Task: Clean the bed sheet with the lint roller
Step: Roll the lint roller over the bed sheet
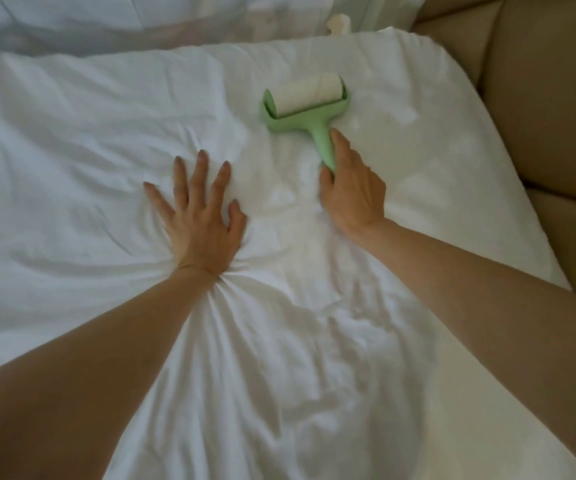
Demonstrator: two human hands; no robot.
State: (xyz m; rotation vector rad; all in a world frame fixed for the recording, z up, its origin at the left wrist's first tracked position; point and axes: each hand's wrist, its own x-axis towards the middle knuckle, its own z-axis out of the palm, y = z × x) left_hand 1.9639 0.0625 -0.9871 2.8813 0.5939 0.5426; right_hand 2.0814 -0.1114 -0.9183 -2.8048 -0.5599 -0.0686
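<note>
The lint roller point(305, 109) handle end is hidden in the right hand point(354, 195). The left forearm point(89, 358) is cut off at 8 o'clock, the right forearm point(487, 306) at 4 o'clock. A cream object point(339, 24) at 12 o'clock is too blurred to identify.

This was a bedroom, most likely in a home. A rumpled white bed sheet point(279, 341) over soft, puffy padding filled nearly the whole frame, from the lower edge up to the top centre. Along the right edge ran beige padded panels point(543, 98) with stitched seams, like an upholstered bed surround. Across the upper left lay more pale bedding point(71, 19), blurred.
</note>
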